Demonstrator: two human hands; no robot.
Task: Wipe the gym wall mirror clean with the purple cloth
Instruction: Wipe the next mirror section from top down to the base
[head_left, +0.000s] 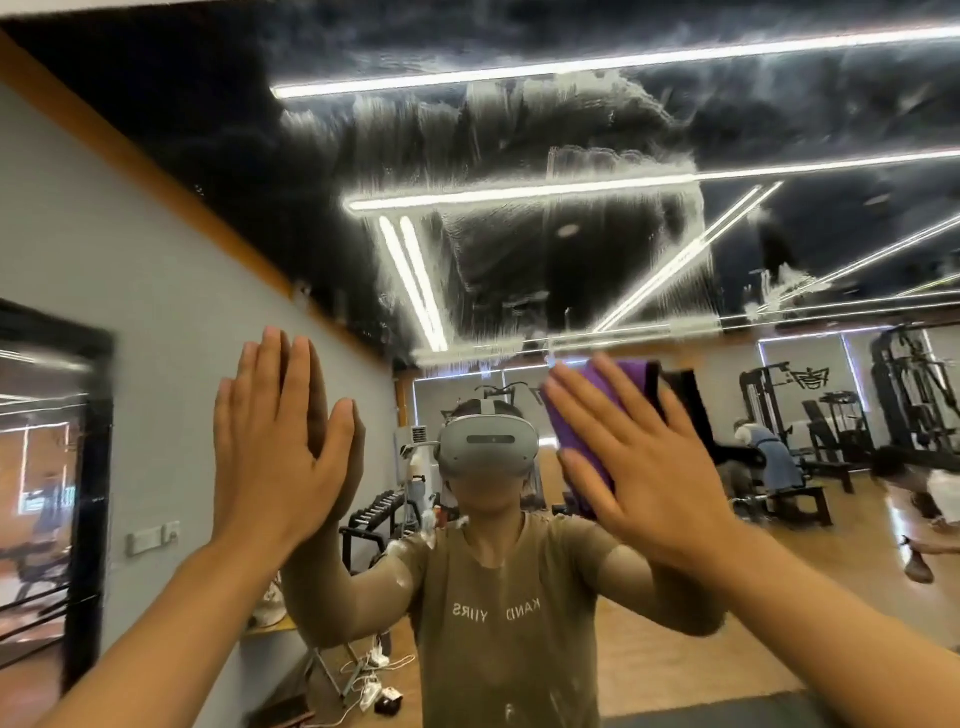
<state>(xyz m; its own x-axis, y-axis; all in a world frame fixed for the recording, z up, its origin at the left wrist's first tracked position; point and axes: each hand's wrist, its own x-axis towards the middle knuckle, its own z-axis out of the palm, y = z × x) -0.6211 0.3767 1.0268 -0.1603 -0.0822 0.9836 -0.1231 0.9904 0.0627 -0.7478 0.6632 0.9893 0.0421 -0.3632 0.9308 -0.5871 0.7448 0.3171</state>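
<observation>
Flat against the wide gym wall mirror (571, 234): right hand (639, 457), fingers straight, pressing the folded purple cloth (582, 441). Directly above, white smeared residue. Left hand (275, 441) open, bare palm flat, farther aside.

Gym interior, seen in a wall mirror (519, 208): cable weight machines (779, 410), dumbbell rack (371, 514), benches (795, 493), wooden floor (675, 649), black ceiling with strip lights (519, 195).
</observation>
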